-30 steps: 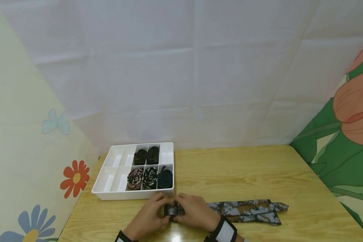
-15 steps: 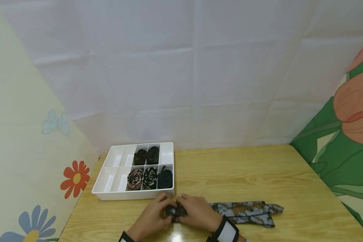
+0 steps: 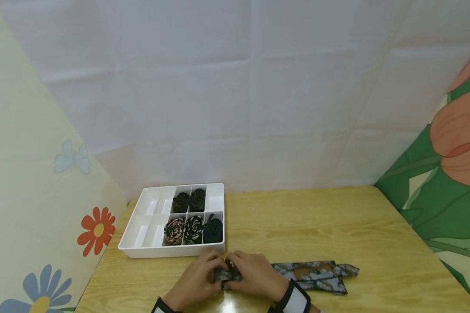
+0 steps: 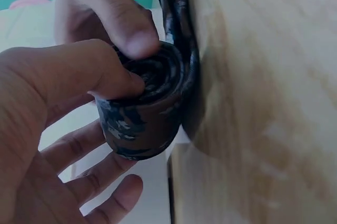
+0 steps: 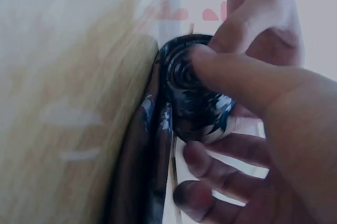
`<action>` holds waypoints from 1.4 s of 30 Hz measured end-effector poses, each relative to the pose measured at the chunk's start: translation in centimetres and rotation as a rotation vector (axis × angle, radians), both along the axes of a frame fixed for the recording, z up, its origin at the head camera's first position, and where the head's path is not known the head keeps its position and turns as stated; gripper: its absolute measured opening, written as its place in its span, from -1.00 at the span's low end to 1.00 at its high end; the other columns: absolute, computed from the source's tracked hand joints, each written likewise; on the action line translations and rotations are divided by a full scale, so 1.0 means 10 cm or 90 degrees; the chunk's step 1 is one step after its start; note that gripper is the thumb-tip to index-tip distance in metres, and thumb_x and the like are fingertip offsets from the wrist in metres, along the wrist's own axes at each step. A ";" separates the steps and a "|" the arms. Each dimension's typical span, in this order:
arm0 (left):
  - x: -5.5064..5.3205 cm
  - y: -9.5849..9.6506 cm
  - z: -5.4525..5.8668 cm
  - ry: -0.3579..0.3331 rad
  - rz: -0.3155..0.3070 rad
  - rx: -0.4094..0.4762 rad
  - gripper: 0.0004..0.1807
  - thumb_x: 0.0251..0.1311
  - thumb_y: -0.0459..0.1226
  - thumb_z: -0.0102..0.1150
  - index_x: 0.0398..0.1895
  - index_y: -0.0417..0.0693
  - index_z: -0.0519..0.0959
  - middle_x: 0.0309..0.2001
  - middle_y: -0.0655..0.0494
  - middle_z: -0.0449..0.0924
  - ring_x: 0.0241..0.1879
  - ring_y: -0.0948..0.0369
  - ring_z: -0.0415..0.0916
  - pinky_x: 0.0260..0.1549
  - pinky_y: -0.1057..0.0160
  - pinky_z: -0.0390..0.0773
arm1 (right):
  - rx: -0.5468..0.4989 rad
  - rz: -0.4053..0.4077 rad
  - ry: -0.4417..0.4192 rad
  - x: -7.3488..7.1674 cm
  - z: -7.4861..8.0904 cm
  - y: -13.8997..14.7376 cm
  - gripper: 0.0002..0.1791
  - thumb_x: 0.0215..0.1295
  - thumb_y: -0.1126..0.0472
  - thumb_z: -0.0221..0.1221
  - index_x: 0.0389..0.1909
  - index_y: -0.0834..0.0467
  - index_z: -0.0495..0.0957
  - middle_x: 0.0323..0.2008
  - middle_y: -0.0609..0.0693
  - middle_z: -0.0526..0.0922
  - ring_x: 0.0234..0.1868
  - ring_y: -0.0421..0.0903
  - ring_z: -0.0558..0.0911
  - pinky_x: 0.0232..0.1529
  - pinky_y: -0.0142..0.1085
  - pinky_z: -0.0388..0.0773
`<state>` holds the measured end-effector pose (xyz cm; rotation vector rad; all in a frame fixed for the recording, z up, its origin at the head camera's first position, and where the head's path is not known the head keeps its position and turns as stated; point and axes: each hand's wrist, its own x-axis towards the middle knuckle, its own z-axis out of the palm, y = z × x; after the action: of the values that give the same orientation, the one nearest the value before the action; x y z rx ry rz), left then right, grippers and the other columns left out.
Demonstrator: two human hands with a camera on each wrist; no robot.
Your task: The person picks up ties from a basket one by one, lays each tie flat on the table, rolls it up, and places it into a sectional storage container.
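A camouflage necktie [image 3: 313, 271] in grey, blue and brown lies doubled on the table, partly wound into a coil. In the head view its loose tails stretch right from under my right hand [image 3: 256, 276]. My left hand [image 3: 196, 278] grips the coil from the left, while the right grips it from the other side. The left wrist view has the coil [image 4: 139, 129] standing on edge, a thumb pressed to its spiral face. In the right wrist view, fingers curl below the coil [image 5: 200, 113] and the thumb lies on its other face.
Behind my hands stands a white divided tray [image 3: 172, 252]. Its compartments hold several rolled ties, among them a pink-and-black roll [image 3: 174, 231], a black-and-white roll [image 3: 193, 229] and a dark blue roll [image 3: 213, 230]. The wooden table [image 3: 297, 221] meets a white sheet [image 3: 258, 130] at the back.
The necktie's loose tails have slid left toward my hands and shortened as the coil turns. Both hands stay at nearly the same spot, fingers shifting slightly on the coil.
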<state>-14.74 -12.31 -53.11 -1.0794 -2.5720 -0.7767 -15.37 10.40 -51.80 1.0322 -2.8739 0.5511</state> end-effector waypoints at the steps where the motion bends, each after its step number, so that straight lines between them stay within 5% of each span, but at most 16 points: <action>1: 0.00 0.00 0.00 0.008 0.000 0.000 -0.51 -0.24 -0.36 0.59 -0.13 0.15 0.70 0.00 0.25 0.64 -0.01 0.27 0.59 0.04 0.18 0.66 | -0.005 0.002 0.000 0.01 0.01 0.00 -0.54 0.15 -0.18 0.52 -0.03 -0.11 0.60 -0.22 -0.26 0.62 -0.38 -0.37 0.50 -0.45 -0.40 0.38; 6: 0.01 0.01 0.03 0.014 0.002 -0.008 -0.49 -0.18 -0.30 0.64 -0.06 0.14 0.68 0.04 0.20 0.63 0.01 0.25 0.59 0.04 0.17 0.67 | -0.015 0.005 -0.030 0.04 0.01 0.02 -0.61 0.22 -0.03 0.51 -0.03 -0.09 0.57 -0.25 -0.22 0.65 -0.38 -0.37 0.51 -0.47 -0.39 0.39; 11: 0.01 0.02 0.05 0.036 0.010 -0.008 -0.57 -0.23 -0.32 0.59 -0.20 0.16 0.69 -0.01 0.24 0.63 -0.03 0.28 0.58 0.00 0.22 0.66 | -0.003 0.005 -0.053 0.06 0.03 0.05 -0.48 0.24 -0.06 0.51 0.16 -0.05 0.58 -0.14 -0.17 0.67 -0.30 -0.35 0.56 -0.41 -0.38 0.48; 18: -0.01 0.00 0.05 0.052 0.024 -0.012 -0.60 -0.29 -0.31 0.60 -0.27 0.17 0.73 -0.06 0.26 0.64 -0.06 0.28 0.58 -0.02 0.22 0.65 | 0.030 -0.001 0.008 0.10 0.05 0.10 -0.56 0.26 0.16 0.47 0.13 0.04 0.61 -0.15 -0.12 0.63 -0.21 -0.20 0.60 -0.37 -0.33 0.52; 24: -0.01 0.04 0.05 0.065 0.013 -0.029 -0.60 -0.22 -0.26 0.63 -0.20 0.18 0.76 -0.01 0.23 0.67 0.02 0.23 0.57 0.06 0.16 0.64 | -0.016 0.001 0.007 0.08 0.02 0.06 -0.50 0.29 -0.07 0.47 0.17 0.00 0.61 -0.10 -0.15 0.65 -0.19 -0.30 0.57 -0.27 -0.38 0.55; 29: 0.03 0.04 0.05 0.044 0.027 -0.050 -0.44 -0.14 -0.21 0.67 0.03 0.14 0.69 0.07 0.18 0.65 0.06 0.19 0.60 0.10 0.10 0.67 | -0.005 -0.027 0.032 0.06 -0.03 0.06 -0.58 0.22 -0.02 0.51 0.03 0.00 0.64 -0.20 -0.18 0.63 -0.26 -0.31 0.55 -0.32 -0.37 0.52; 36: 0.02 0.04 0.05 0.076 0.027 -0.032 -0.48 -0.24 -0.25 0.63 -0.08 0.20 0.72 0.00 0.19 0.64 -0.01 0.22 0.57 0.02 0.15 0.66 | -0.025 -0.027 0.046 0.08 -0.01 0.06 -0.51 0.16 -0.07 0.53 0.06 -0.03 0.64 -0.18 -0.19 0.65 -0.23 -0.29 0.61 -0.32 -0.36 0.56; 42: 0.01 0.07 0.03 0.028 -0.006 -0.022 -0.50 -0.07 -0.23 0.65 0.01 0.18 0.70 0.08 0.17 0.60 0.05 0.22 0.58 0.08 0.14 0.68 | 0.001 -0.047 0.013 0.08 -0.01 0.10 -0.53 0.15 -0.03 0.54 0.04 -0.01 0.65 -0.27 -0.20 0.60 -0.32 -0.32 0.53 -0.40 -0.39 0.43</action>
<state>-14.64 -11.64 -52.80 -1.1062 -2.5543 -0.7050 -14.60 11.38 -51.88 0.9226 -2.8815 0.5320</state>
